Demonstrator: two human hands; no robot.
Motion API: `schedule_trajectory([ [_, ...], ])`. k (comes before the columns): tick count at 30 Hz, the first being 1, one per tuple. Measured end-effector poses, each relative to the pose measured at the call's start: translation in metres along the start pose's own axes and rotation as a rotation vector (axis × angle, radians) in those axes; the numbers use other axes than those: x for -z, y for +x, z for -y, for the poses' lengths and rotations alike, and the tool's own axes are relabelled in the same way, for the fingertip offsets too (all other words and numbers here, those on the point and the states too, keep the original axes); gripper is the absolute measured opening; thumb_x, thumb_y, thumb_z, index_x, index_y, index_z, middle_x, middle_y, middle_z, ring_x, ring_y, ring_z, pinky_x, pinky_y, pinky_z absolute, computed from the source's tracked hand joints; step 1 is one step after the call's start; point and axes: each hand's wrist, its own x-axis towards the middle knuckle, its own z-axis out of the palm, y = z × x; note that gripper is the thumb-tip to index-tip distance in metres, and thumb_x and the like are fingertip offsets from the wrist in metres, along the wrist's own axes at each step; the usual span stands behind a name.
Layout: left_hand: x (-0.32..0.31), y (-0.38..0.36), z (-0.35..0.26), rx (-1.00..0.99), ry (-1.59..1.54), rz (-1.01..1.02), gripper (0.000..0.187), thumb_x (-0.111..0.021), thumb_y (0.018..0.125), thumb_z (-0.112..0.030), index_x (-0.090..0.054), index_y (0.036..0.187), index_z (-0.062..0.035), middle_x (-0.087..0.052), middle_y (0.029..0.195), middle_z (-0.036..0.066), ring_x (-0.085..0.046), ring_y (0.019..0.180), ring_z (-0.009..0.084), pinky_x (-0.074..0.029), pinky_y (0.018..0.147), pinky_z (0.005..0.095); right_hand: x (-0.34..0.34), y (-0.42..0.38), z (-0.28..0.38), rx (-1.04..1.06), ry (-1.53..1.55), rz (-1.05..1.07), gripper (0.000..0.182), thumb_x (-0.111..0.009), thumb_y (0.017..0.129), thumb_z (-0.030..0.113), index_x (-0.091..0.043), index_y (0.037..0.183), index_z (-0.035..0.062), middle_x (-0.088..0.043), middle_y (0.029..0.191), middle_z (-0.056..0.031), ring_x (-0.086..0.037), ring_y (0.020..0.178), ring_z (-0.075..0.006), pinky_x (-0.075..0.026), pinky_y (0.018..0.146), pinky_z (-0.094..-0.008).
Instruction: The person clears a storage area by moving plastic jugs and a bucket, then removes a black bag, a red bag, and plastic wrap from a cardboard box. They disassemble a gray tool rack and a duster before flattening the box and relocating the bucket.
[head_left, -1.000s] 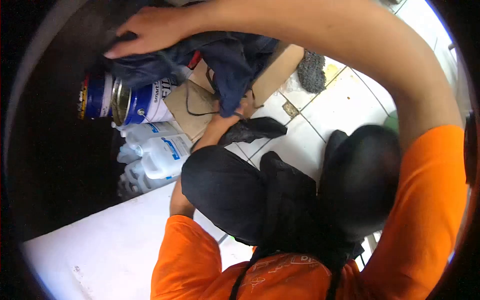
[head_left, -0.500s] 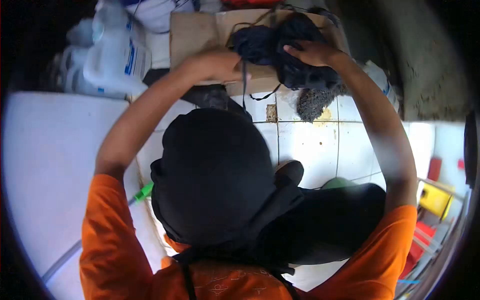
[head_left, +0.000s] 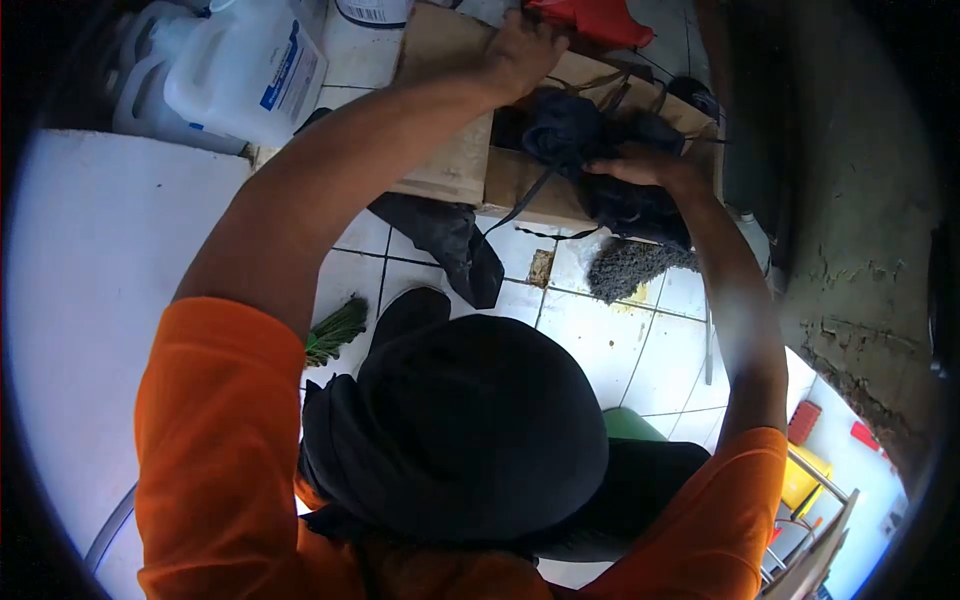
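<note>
A dark navy cloth (head_left: 580,135) with dangling black strings lies bunched in an open cardboard box (head_left: 455,165) on the white tiled floor. My right hand (head_left: 640,165) grips the cloth at the box's near right side. Reaching further, my left hand (head_left: 525,50) has its fingers curled over the box's far flap, beside a red thing (head_left: 595,18). Below both arms I see a black head covering (head_left: 470,420) and orange sleeves.
White plastic jugs (head_left: 250,70) stand left of the box. A black bag (head_left: 450,240), a grey fibrous pad (head_left: 630,268) and a green brush (head_left: 335,330) lie on the tiles. A white surface (head_left: 90,300) fills the left, a rough wall (head_left: 850,200) the right.
My left hand has left the cloth and gone up to the box's far flap. The cloth has sunk lower into the box under my right hand. The view has shifted.
</note>
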Motion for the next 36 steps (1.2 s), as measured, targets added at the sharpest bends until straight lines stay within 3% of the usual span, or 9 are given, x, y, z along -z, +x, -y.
schedule_trajectory([
  [7,-0.013,0.016,-0.011,0.017,0.034,-0.144,0.062,-0.07,0.075,-0.02,-0.043,0.129,-0.009,-0.06,0.107,0.012,-0.061,0.097,0.0248,-0.03,0.093,0.0487,-0.037,0.07,-0.065,0.064,-0.137,-0.469,0.09,-0.043,0.08,0.076,-0.04,0.142,0.0105,-0.044,0.142,-0.0178,-0.042,0.131,-0.0348,-0.034,0.108,-0.0462],
  [9,-0.01,0.014,-0.02,0.017,-0.025,-0.149,0.055,-0.066,0.078,-0.02,-0.044,0.127,-0.0089,-0.06,0.107,0.013,-0.061,0.097,0.0258,-0.03,0.093,0.0487,-0.022,0.043,-0.049,-0.431,0.071,-0.49,0.086,-0.043,0.08,0.077,-0.045,0.138,0.0137,-0.048,0.139,-0.0166,-0.046,0.128,-0.036,-0.038,0.103,-0.0508],
  [13,0.0,0.017,-0.024,0.063,-0.062,-0.114,0.037,-0.053,0.088,-0.02,-0.05,0.124,-0.0139,-0.058,0.118,0.01,-0.057,0.11,0.0255,-0.028,0.093,0.053,-0.013,0.046,-0.071,-0.612,0.082,-0.425,0.081,-0.043,0.082,0.074,-0.051,0.133,0.012,-0.052,0.134,-0.0174,-0.047,0.127,-0.0367,-0.039,0.101,-0.0541],
  [18,-0.001,0.03,-0.018,0.142,-0.149,-0.101,0.052,-0.066,0.081,-0.027,-0.048,0.128,-0.0134,-0.057,0.121,0.011,-0.055,0.114,0.0257,-0.028,0.096,0.0547,0.005,0.031,-0.07,-0.298,-0.034,-0.436,0.076,-0.047,0.083,0.069,-0.051,0.132,0.0108,-0.052,0.132,-0.0218,-0.048,0.124,-0.0381,-0.04,0.101,-0.0475],
  [22,0.001,0.078,0.016,0.004,-0.358,0.262,0.08,-0.067,0.08,-0.051,-0.037,0.142,-0.01,-0.045,0.138,0.02,-0.048,0.123,0.0365,-0.038,0.105,0.0458,0.017,-0.036,-0.046,-0.158,-0.121,-0.586,0.065,-0.052,0.088,0.057,-0.05,0.13,0.0071,-0.054,0.128,-0.0215,-0.051,0.119,-0.0382,-0.04,0.1,-0.0434],
  [24,-0.03,0.13,0.034,-0.12,-0.887,0.191,0.08,-0.064,0.08,-0.057,-0.037,0.143,-0.0154,-0.052,0.129,0.022,-0.051,0.119,0.0352,-0.039,0.103,0.046,0.016,-0.078,-0.025,-0.08,-0.14,-0.755,0.061,-0.055,0.089,0.051,-0.05,0.13,0.0065,-0.055,0.125,-0.0216,-0.052,0.118,-0.038,-0.04,0.1,-0.0423],
  [26,0.053,0.088,0.06,-0.078,-0.771,-0.086,0.059,-0.065,0.082,-0.044,-0.05,0.129,-0.0125,-0.066,0.09,0.022,-0.066,0.086,0.0365,-0.052,0.082,0.0521,0.008,-0.095,-0.026,0.158,-0.053,-0.964,0.058,-0.061,0.088,0.041,-0.045,0.135,0.0092,-0.052,0.126,-0.0251,-0.053,0.115,-0.0415,-0.042,0.099,-0.0482],
  [31,-0.08,0.18,0.034,0.31,-0.619,0.078,0.078,-0.066,0.082,-0.046,-0.024,0.142,-0.0188,-0.044,0.125,0.019,-0.051,0.112,0.0351,-0.044,0.095,0.0501,-0.024,-0.097,-0.031,0.187,0.096,-0.998,0.065,-0.062,0.088,0.04,-0.035,0.142,0.0135,-0.041,0.136,-0.0266,-0.041,0.125,-0.0452,-0.038,0.101,-0.053],
  [36,-0.134,0.214,0.014,0.407,-0.629,0.194,0.098,-0.068,0.082,-0.047,-0.004,0.152,-0.0238,-0.026,0.152,0.016,-0.039,0.132,0.0339,-0.038,0.105,0.0485,-0.082,-0.048,-0.066,0.144,0.206,-0.954,0.069,-0.059,0.087,0.043,-0.031,0.145,0.0163,-0.034,0.14,-0.0283,-0.036,0.128,-0.0489,-0.03,0.106,-0.0573],
])
